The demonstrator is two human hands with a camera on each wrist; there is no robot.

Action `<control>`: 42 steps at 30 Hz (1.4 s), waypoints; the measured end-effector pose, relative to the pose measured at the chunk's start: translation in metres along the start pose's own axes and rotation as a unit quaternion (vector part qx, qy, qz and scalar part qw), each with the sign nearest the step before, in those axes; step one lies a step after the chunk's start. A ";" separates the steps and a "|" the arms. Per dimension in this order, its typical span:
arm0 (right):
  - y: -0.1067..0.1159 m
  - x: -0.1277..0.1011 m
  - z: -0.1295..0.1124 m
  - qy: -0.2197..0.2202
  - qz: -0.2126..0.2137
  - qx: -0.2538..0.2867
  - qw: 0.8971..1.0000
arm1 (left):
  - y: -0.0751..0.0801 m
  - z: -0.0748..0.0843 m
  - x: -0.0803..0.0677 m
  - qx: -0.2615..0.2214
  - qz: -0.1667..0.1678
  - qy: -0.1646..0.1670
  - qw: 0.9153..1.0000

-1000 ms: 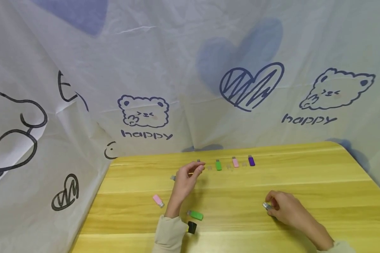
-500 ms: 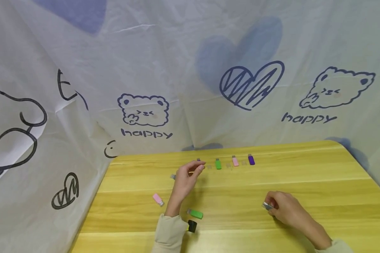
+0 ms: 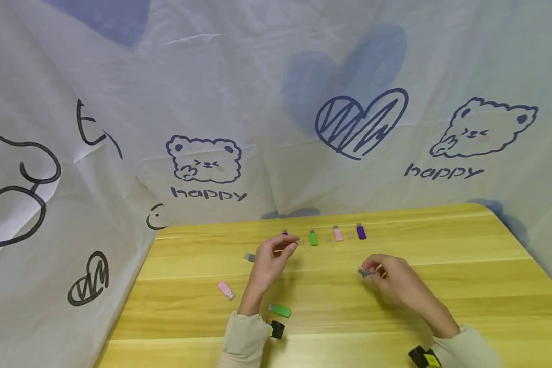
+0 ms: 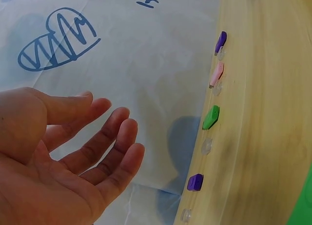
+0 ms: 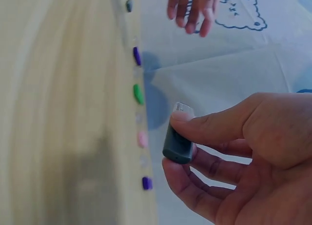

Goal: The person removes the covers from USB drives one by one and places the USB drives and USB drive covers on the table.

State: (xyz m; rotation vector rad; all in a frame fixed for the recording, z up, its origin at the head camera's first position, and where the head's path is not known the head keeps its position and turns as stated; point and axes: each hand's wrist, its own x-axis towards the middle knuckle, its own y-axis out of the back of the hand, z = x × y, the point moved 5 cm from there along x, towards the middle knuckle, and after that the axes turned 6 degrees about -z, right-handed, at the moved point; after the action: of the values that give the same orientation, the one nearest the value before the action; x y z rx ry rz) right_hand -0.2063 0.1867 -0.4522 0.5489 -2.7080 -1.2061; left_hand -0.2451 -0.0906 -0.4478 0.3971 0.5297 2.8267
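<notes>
My right hand (image 3: 397, 281) pinches a dark grey USB flash drive (image 5: 177, 146) between thumb and fingers, its metal plug pointing left in the head view. My left hand (image 3: 269, 263) hovers over the left part of the table with loosely bent fingers and nothing in them. Beyond the hands runs a row of flash drives: a purple one (image 3: 361, 232), a pink one (image 3: 338, 234), a green one (image 3: 314, 238) and a second purple one (image 4: 195, 182), mostly covered by my left hand in the head view. Small clear pieces (image 3: 328, 240) lie between them.
Left of my left hand lies another grey flash drive (image 3: 249, 257), partly covered. A loose pink flash drive (image 3: 226, 290) and a green one (image 3: 279, 310) lie nearer. A printed white cloth (image 3: 276, 102) hangs behind the yellow wooden table (image 3: 331, 317).
My right hand has moved left and away from me, toward the row, with the grey flash drive in its fingers. My left hand has stayed about where it was.
</notes>
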 end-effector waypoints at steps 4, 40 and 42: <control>0.003 0.011 -0.013 0.023 0.027 -0.006 0.999 | -0.003 0.009 -0.002 -0.011 -0.002 0.000 1.000; -0.007 0.052 -0.069 0.091 0.103 0.130 0.982 | -0.012 0.016 0.000 -0.075 -0.030 -0.018 0.997; -0.009 0.052 -0.070 0.097 0.104 0.134 0.981 | -0.013 0.018 0.000 -0.079 -0.037 -0.020 0.996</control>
State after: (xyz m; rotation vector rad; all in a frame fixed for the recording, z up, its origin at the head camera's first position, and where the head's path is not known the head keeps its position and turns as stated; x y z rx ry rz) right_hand -0.2343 0.1132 -0.4132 0.3766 -2.6921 -0.7039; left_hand -0.2373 -0.0724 -0.4363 0.3926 0.3048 2.7585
